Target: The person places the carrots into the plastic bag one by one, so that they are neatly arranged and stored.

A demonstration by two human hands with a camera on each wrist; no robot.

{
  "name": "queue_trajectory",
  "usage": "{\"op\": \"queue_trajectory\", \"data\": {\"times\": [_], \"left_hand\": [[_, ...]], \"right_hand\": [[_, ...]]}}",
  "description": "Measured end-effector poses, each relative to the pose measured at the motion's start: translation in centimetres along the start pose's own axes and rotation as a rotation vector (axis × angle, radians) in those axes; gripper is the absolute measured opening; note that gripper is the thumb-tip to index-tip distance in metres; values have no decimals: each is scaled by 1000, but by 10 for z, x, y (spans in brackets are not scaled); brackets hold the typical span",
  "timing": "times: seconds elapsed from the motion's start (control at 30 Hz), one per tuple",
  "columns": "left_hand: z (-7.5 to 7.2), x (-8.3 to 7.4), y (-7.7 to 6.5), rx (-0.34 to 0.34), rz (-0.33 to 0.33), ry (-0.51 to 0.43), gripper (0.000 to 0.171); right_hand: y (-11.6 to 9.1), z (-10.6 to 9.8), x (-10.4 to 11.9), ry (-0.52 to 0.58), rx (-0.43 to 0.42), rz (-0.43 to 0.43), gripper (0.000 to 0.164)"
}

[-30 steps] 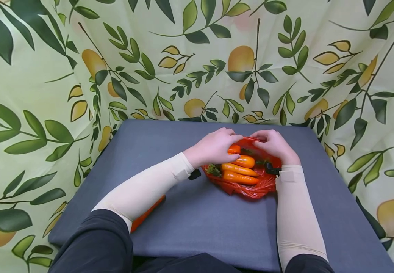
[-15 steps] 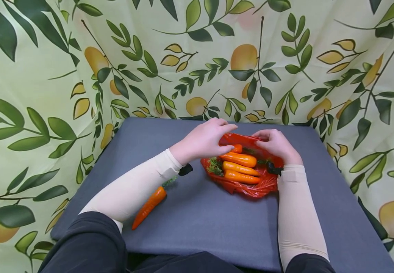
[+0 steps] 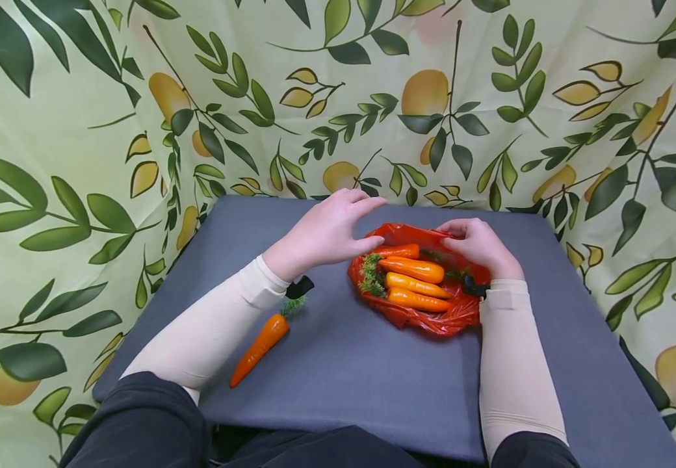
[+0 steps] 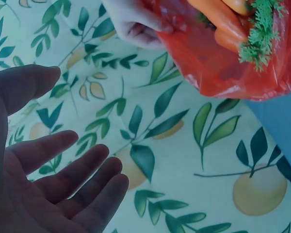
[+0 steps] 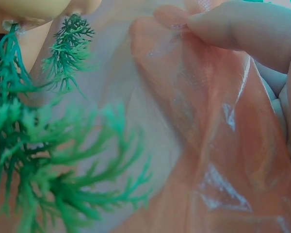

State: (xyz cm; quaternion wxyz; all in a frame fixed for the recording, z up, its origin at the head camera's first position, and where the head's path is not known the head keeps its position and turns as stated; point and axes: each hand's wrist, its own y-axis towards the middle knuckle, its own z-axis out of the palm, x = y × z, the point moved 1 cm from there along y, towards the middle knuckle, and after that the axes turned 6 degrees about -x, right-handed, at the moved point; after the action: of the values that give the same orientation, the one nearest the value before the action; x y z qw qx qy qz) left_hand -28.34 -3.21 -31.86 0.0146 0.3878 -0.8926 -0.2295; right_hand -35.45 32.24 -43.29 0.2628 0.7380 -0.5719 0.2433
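Observation:
A red plastic bag (image 3: 398,317) lies on the table with its mouth spread, holding several orange carrots (image 3: 413,268) with green feathery tops (image 3: 371,275). My right hand (image 3: 481,246) pinches the bag's rim at the far right; the right wrist view shows the thumb (image 5: 242,26) pressing the thin film (image 5: 199,121). My left hand (image 3: 326,227) hovers left of the bag, fingers spread and holding nothing, its thumb close to the bag's left rim in the head view. One loose carrot (image 3: 260,349) lies on the table below my left forearm, its green top partly behind the wrist.
The grey table (image 3: 361,377) carries the bag and the loose carrot. A leaf-and-fruit patterned cloth (image 3: 338,117) hangs behind the table and along both sides.
My left hand has drawn back from the bag to the left, uncovering the carrots inside and the loose carrot on the table. My right hand keeps its pinch on the bag's rim.

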Motion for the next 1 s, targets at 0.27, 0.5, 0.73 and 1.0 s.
{"op": "queue_trajectory", "data": {"times": [0.27,0.5,0.73,1.0], "left_hand": [[-12,9,-22,-15,-49,-15,69],[-15,18,-41,-16,-85,-30,71],[-16,25,-58,-44,-123,-55,72],[-12,32,-77,-40,-166,-67,72]], "right_hand": [[2,0,1,5,5,7,29],[2,-1,4,7,12,10,30],[2,0,3,-4,10,11,30],[1,1,4,1,15,10,30]]}}
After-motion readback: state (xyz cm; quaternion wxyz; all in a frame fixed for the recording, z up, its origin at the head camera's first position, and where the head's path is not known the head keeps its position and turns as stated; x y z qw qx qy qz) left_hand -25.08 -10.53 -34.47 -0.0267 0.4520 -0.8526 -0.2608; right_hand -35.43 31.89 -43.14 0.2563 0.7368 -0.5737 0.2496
